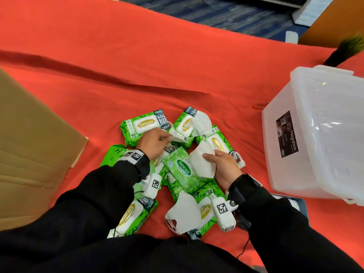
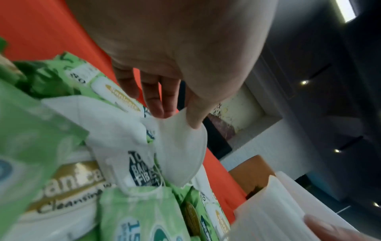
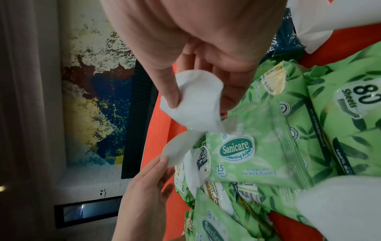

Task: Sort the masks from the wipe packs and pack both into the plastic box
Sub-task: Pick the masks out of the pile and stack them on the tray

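A heap of green Sanicare wipe packs (image 1: pixel 178 166) lies on the orange cloth with white masks mixed in. My left hand (image 1: pixel 167 137) pinches the edge of one white mask (image 1: pixel 178 138) at the heap's far side; in the left wrist view, thumb and fingers of that hand (image 2: pixel 177 117) hold this mask (image 2: pixel 181 146). My right hand (image 1: pixel 210 158) grips another folded white mask (image 1: pixel 200 163) just right of a small 15-sheet pack (image 3: pixel 247 151); the right hand (image 3: pixel 198 102) pinches its mask (image 3: pixel 195 117). The clear plastic box (image 1: pixel 315 138) stands at the right.
Two more masks lie loose: one (image 1: pixel 185 211) at the heap's near edge, one (image 1: pixel 201 121) at its far edge. A brown cardboard sheet (image 1: pixel 29 154) covers the left side. Blue carpet (image 1: pixel 216 14) lies beyond the cloth's far edge.
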Available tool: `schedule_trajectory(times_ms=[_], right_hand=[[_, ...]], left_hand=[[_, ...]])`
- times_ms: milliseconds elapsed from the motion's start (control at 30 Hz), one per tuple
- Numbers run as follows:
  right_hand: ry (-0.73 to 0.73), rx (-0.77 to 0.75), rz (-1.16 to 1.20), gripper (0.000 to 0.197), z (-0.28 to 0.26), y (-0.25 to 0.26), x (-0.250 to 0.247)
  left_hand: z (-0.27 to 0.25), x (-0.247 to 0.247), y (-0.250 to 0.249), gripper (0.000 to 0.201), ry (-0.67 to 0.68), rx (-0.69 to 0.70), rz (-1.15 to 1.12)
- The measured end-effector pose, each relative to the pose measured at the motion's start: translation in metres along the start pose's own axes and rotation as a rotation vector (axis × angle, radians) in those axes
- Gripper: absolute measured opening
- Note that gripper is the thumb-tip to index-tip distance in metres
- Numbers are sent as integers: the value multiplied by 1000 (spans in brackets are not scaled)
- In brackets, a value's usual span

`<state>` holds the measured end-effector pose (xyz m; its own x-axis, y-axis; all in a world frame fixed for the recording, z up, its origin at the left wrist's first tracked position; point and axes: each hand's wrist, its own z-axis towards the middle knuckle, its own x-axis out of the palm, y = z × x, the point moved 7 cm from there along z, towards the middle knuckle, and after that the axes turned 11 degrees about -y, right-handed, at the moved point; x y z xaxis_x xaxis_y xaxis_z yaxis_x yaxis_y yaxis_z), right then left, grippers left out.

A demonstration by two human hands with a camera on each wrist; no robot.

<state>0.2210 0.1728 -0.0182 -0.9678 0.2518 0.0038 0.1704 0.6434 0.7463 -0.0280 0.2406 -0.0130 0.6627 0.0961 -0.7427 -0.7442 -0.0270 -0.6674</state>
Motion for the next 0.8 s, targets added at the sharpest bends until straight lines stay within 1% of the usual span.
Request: schedule_trajectory(times_ms=[33,100,200,267,300,333,367,433,467,500,567,600,633,733,767,800], right_hand=[[2,-5,-11,26,-1,1,-1],[0,-10,-9,26,-3,4,-4],[8,-31,-7,29,-6,16,-6],[5,-42,-9,27,-9,24,-6],[3,-49,-4,26,-10,28,-6],[3,-53,0,27,-12,31,-4],[4,-58,1,30,-14,34,-2],[15,-69,-20,39,-18,37,4],[28,-75,-37,38,-21,38,7],[48,-84,-68,35,-24,38,11],[110,-107,-151,26,-33,37,19],[142,-125,-189,23,-37,37,23],[179,-141,-220,21,-44,37,27],[254,-155,-225,32,-57,34,38],[248,-150,-201,33,-60,34,39],[238,-143,-170,33,-62,33,40]], left_hand=[[-4,-8,4,18,-31,-25,-12],[-10,-31,12,16,-144,-76,-32],[-17,-72,21,15,-319,-194,-246],[-23,-95,15,20,-382,-231,-397],[-27,-104,7,21,-389,-226,-449],[-33,-110,-6,21,-375,-200,-455],[-39,-114,-21,20,-347,-140,-403],[-56,-117,-60,20,-247,41,-239],[-65,-114,-79,18,-152,136,-216],[-72,-108,-94,15,-17,207,-239],[-86,-92,-114,10,254,294,-309],[-90,-86,-120,9,305,315,-339],[-90,-83,-121,8,277,318,-367],[-78,-78,-106,9,19,237,-383],[-75,-75,-98,12,-9,192,-379],[-73,-71,-92,13,2,142,-394]])
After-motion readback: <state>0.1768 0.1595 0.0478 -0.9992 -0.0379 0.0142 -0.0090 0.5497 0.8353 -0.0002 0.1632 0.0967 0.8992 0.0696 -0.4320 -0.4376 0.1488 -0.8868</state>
